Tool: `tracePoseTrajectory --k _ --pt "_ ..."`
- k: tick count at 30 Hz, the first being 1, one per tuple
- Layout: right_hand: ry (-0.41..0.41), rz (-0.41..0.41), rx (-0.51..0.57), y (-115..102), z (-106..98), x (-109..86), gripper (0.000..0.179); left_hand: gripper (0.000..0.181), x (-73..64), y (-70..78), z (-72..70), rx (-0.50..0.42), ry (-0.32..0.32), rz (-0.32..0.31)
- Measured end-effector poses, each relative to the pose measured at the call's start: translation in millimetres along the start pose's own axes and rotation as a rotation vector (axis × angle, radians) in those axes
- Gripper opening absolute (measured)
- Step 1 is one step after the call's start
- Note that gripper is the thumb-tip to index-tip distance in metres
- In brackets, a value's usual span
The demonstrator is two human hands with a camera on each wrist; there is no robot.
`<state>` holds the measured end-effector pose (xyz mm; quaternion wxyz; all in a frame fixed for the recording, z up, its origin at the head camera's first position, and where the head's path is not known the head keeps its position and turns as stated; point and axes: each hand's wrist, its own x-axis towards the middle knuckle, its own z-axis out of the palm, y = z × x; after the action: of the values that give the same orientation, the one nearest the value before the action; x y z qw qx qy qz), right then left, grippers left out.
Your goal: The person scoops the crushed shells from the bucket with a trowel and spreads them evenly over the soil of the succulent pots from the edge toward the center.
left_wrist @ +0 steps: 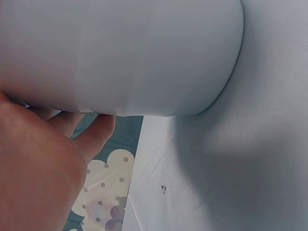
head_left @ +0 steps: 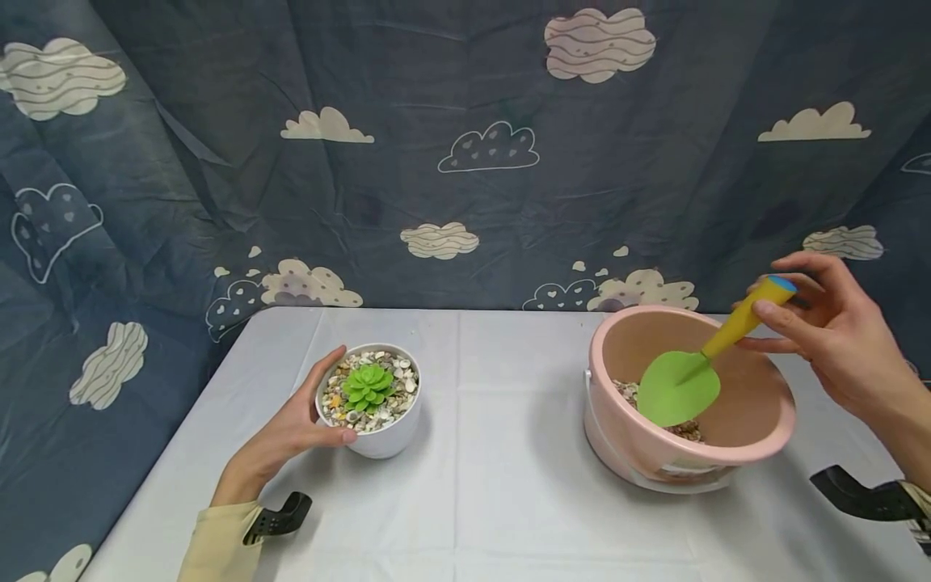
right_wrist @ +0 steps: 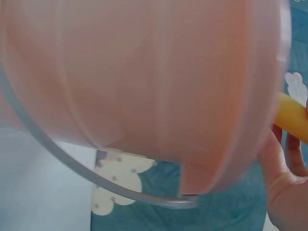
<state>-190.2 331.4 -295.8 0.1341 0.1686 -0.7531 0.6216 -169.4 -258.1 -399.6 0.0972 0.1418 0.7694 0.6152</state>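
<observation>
On the left of the table, my left hand (head_left: 301,416) holds a white pot (head_left: 389,440) by its side, thumb at the near rim and fingers round the far side. Pebbles fill the pot (left_wrist: 144,57), and a green succulent (head_left: 368,386) stands in their middle. My right hand (head_left: 836,323) grips the yellow handle of a small shovel (head_left: 680,390), whose green blade tilts down into a pink bucket (head_left: 618,436). Some pebbles (head_left: 687,431) lie at the bucket's bottom, partly hidden by the blade. In the right wrist view the bucket (right_wrist: 144,72) covers the blade.
A white cloth covers the table (head_left: 502,485). The bucket's pale handle (right_wrist: 103,180) hangs down along its outside. Behind and to the left hangs a dark blue curtain (head_left: 407,65) with cloud prints.
</observation>
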Motion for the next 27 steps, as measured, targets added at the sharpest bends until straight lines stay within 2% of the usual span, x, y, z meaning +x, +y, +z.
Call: tracePoseTrajectory --k 2,5,9,18,24,27 --pt "-0.017 0.010 -0.058 4 3 0.8 0.051 0.109 0.2 0.0 -0.1 0.001 0.003 0.002" --pt "-0.054 0.044 -0.223 8 7 1.6 0.043 0.109 0.0 -0.5 -0.2 0.004 0.005 0.004" --pt "-0.139 0.084 -0.314 13 11 2.9 0.035 0.109 -0.9 -0.6 0.7 0.009 0.008 0.004" --pt "-0.202 0.202 -0.382 14 16 10.1 0.030 0.110 -1.1 -0.8 1.1 0.008 0.013 0.002" --pt "-0.283 0.206 -0.365 15 17 17.9 0.031 0.110 -0.6 -0.6 1.5 0.008 0.013 0.003" --pt "-0.299 0.206 -0.382 16 18 22.1 0.032 0.110 0.4 -0.6 1.8 0.009 0.009 0.002"
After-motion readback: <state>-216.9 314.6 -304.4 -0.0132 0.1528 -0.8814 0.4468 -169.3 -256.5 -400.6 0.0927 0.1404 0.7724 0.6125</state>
